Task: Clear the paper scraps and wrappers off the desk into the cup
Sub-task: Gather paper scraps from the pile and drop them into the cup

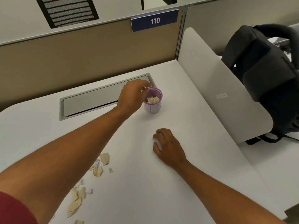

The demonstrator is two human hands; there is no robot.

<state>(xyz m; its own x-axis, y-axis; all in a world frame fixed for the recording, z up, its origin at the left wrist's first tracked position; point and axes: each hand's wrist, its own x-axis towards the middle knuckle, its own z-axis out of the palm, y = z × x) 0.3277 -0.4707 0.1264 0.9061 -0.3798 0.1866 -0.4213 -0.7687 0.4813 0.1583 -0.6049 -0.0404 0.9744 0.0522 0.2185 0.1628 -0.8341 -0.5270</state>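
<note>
A small cup [153, 107] with a purple rim stands upright on the white desk [137, 183], with beige paper scraps [152, 99] inside it. My left hand [131, 96] reaches to the cup's left rim, fingers pinched together over the opening; whether they hold a scrap is hidden. My right hand [168, 145] rests flat on the desk in front of the cup, fingers spread, holding nothing. More beige and white torn scraps [97, 168] lie scattered on the desk beside my left forearm, down to the near edge [75, 201].
A grey cable-tray lid [90, 102] is set into the desk behind the cup. A tan partition with a "110" sign [154, 21] backs the desk. A white side divider [215, 88] stands at right, with a dark backpack [267, 75] beyond it.
</note>
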